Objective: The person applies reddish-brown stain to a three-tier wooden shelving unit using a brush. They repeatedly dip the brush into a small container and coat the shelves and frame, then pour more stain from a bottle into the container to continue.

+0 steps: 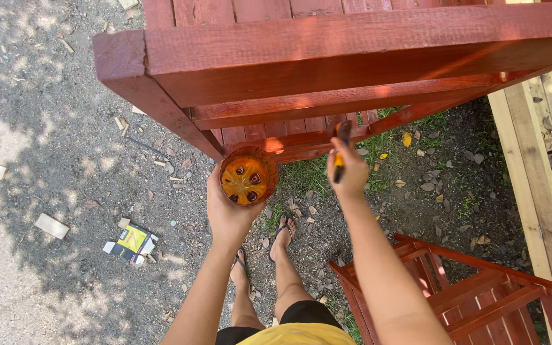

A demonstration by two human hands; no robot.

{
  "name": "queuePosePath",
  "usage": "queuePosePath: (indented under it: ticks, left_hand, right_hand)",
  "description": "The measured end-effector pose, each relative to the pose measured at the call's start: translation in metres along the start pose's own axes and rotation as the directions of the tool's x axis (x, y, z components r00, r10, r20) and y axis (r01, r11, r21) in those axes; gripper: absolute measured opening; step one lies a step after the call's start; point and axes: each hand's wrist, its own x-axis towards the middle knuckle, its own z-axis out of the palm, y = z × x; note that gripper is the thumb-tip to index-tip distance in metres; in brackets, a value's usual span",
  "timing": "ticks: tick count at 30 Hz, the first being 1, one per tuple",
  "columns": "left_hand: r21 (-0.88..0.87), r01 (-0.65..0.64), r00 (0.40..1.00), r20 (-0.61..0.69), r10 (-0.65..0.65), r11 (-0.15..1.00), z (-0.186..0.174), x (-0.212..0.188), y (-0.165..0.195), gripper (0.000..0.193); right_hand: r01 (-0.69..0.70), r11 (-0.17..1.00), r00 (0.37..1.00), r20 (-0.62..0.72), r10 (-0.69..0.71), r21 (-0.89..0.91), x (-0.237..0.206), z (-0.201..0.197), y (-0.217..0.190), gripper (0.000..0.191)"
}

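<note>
Brush (340,150) stands near upright, bristles up against the red frame (327,102). Right hand (347,171) fisted on its handle, arm raised. Left hand (230,207) cups the cup (248,176), just below the frame.

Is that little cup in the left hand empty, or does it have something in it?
Not empty. The cup, held upright in the left hand, shows orange liquid over its bottom; how deep it is, cannot tell.

**An outdoor yard used for painting woodwork**

We stand outdoors on gravel (46,115) dappled with tree shade; grass (314,172) and dry leaves grow beside it; wood offcuts (51,225) lie scattered about; a red-stained timber frame (327,57) stands over us, another red frame (480,294) sits low at right, and bare planks (531,160) run alongside.
</note>
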Motion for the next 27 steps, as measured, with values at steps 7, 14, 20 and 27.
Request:
queuePosePath:
  ticks: [7,14,20,27]
  left_hand:
    - [-0.023,-0.044,0.993,-0.111,0.041,0.999,-0.028,-0.004,-0.021,0.097]
    - [0.025,-0.059,0.993,-0.105,0.061,0.998,-0.042,-0.001,-0.036,0.106]
    - [0.058,-0.174,0.978,-0.107,0.179,0.983,-0.047,-0.004,-0.037,0.111]
    - [0.201,0.000,1.000,0.003,-0.001,0.980,-0.062,-0.017,-0.053,0.102]
  right_hand:
    - [-0.065,0.910,0.979,0.204,-0.022,0.410,-0.033,0.068,-0.114,0.025]
    - [-0.218,0.841,0.932,0.362,0.029,0.495,-0.022,0.042,-0.099,0.027]
    - [-0.176,0.931,0.984,0.072,0.162,0.318,-0.024,0.002,-0.052,0.031]
    - [-0.635,0.522,0.748,0.284,0.600,0.569,-0.029,-0.069,-0.082,0.042]
